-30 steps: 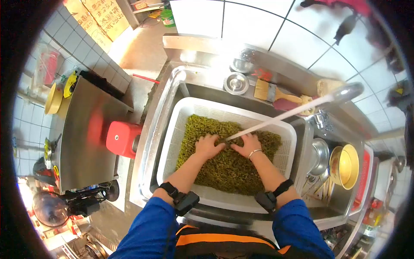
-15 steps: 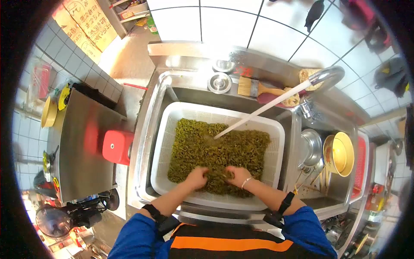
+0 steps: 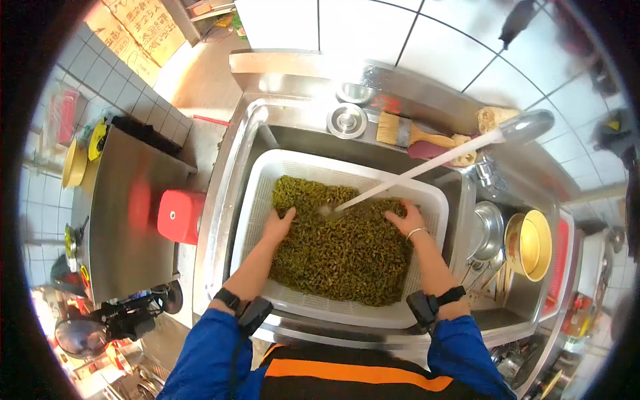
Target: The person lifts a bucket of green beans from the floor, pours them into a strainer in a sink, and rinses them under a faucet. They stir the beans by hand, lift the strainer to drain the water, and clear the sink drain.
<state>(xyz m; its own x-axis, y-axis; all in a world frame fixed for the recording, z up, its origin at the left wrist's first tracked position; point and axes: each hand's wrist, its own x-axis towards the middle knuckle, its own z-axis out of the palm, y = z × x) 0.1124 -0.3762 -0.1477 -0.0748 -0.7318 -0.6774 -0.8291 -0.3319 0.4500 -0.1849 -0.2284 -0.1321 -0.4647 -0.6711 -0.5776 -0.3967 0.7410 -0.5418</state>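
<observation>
Well apart, left hand (image 3: 277, 225) and right hand (image 3: 408, 218) at green heap (image 3: 340, 253)

There are two bare hands (image 3: 279, 225) (image 3: 409, 220), one green heap (image 3: 340, 250) between them in one perforated basket (image 3: 259, 200), two forearm straps (image 3: 228, 299) (image 3: 451, 295) behind, one faucet (image 3: 530, 125) and one wooden-handled brush (image 3: 430, 137) beyond.

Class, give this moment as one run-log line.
left hand: greens, left side | right hand: greens, right side | water: onto greens | basket: white
</observation>
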